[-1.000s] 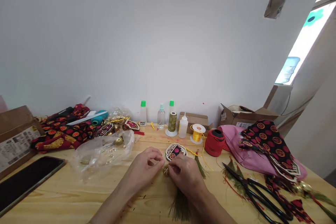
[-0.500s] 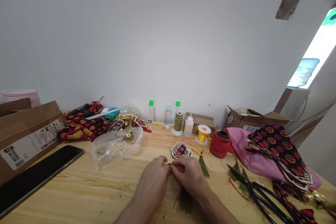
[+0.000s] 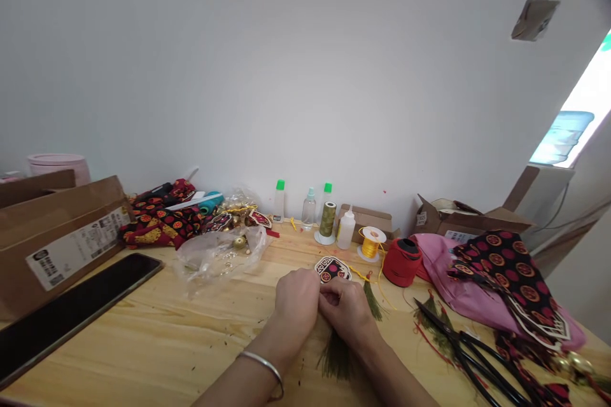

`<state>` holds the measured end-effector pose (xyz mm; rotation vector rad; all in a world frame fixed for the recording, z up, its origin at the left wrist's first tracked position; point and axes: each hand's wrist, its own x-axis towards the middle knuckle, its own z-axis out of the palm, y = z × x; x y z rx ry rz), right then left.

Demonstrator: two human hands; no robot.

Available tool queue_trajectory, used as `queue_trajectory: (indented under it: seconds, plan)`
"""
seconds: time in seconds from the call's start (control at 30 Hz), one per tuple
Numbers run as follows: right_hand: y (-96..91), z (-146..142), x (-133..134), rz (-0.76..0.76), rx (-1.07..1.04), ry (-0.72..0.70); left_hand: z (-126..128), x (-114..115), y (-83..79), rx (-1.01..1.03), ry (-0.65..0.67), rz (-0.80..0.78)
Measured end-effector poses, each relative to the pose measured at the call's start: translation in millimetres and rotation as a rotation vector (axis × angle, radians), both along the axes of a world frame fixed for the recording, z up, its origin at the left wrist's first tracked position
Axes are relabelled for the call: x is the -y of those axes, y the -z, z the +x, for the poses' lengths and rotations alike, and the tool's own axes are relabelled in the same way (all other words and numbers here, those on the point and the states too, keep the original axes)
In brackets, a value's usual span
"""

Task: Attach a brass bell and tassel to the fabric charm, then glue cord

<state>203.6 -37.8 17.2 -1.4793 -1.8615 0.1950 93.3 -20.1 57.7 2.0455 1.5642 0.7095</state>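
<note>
My left hand is curled into a closed shape over the table, with its fingertips hidden on the far side. Against it, my right hand has thumb and forefinger pinched together; what lies between the two hands is hidden. From under my right hand spreads the fringe of an olive-green tassel. Just beyond the hands lies a patterned fabric-covered ornament with a cream cut-out border. A yellow cord leads from it to a second green tassel with a red loop.
Black scissors lie at the right near red thread. Behind stand a yellow thread spool, a green spool and a squeeze bottle. Leftward are a plastic bag, a phone and a cardboard box.
My left hand has turned and closed up, hiding the small brownish-gold piece that showed between the fingertips. A bracelet on my left wrist has come into view. The camera has shifted slightly.
</note>
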Motion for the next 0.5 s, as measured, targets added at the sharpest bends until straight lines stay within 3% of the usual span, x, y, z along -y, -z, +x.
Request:
queue_trajectory:
  seconds: [0.27, 0.5]
  plan:
    - [4.2, 0.9, -1.5, 0.012, -0.027, -0.003, -3.5, -0.3, -8.9, -0.069, 0.040, 0.021]
    - [3.1, -1.1, 2.2, -0.008, -0.036, -0.005, -14.4, -3.7, 10.0, -0.142, 0.138, 0.051]
